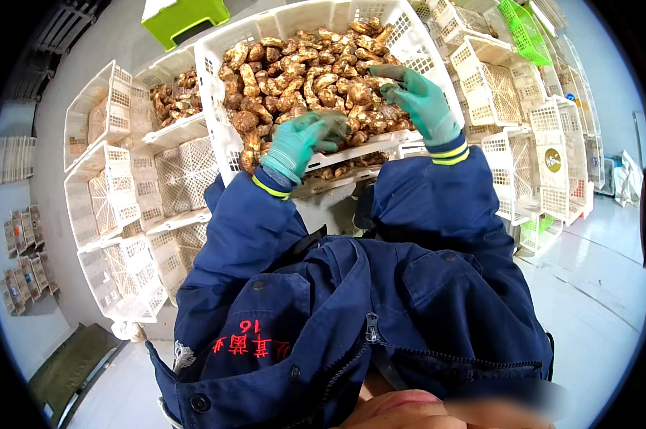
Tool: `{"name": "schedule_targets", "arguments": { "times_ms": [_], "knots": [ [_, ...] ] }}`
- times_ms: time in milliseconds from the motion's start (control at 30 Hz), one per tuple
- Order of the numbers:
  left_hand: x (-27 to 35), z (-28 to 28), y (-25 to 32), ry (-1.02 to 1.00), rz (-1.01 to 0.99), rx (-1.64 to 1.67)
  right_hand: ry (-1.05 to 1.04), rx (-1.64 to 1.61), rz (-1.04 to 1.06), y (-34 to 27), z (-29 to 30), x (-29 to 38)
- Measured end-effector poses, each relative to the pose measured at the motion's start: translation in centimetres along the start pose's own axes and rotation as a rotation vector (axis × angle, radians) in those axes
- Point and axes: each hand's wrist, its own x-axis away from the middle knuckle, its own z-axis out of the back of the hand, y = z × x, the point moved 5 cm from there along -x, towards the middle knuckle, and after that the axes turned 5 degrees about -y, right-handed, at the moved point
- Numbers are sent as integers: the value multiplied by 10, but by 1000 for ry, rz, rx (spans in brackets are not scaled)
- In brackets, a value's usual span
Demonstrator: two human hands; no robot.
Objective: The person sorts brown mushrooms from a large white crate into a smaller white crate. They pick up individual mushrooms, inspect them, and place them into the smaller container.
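Note:
A white plastic crate [433, 40] in front of me holds a heap of brown, knobby mushrooms [301, 69], which look like matsutake. Both my hands wear green coated work gloves with dark, soiled fingertips. My left hand [304, 140] is over the near side of the heap; its fingers are blurred, so any mushroom in them cannot be made out. On the right side of the heap, my right hand [417, 99] has its fingers apart, with a mushroom stem [377, 81] lying between the tips. Below the crate's near rim, more mushrooms [350, 165] show in another crate.
Stacked white crates [181, 171] stand on the left, one with mushrooms [175, 99]. More white crates [500, 88] and a green basket [524, 32] are on the right. A green step stool [186, 21] stands beyond the crate. An olive-green cot-like object [73, 370] lies lower left.

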Motion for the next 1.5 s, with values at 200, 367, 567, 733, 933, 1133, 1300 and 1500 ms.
{"name": "schedule_targets", "arguments": {
  "times_ms": [200, 367, 567, 733, 933, 1133, 1300, 1500],
  "knots": [
    [20, -68, 20, -224, -130, 363, 295, 900, 683, -65, -60, 48],
    [21, -53, 5, -301, -219, 606, 229, 968, 793, -67, -88, 63],
    [10, -23, -12, -162, -239, 401, 339, 836, 695, -64, -53, 58],
    [30, 26, 52, -121, -291, 131, 150, 988, 45, -22, 14, 29],
    [5, 228, 147, 490, -373, -3, -235, 1328, -360, 32, 17, -36],
    [4, 206, 145, 658, -799, -670, -332, 1404, -765, 96, 21, -101],
    [9, -5, 40, -66, -125, -123, -292, 1409, -837, 128, 28, -114],
    [-11, -3, 2, -26, 39, -78, -96, 1287, -708, 86, 30, -99]
  ]
}}
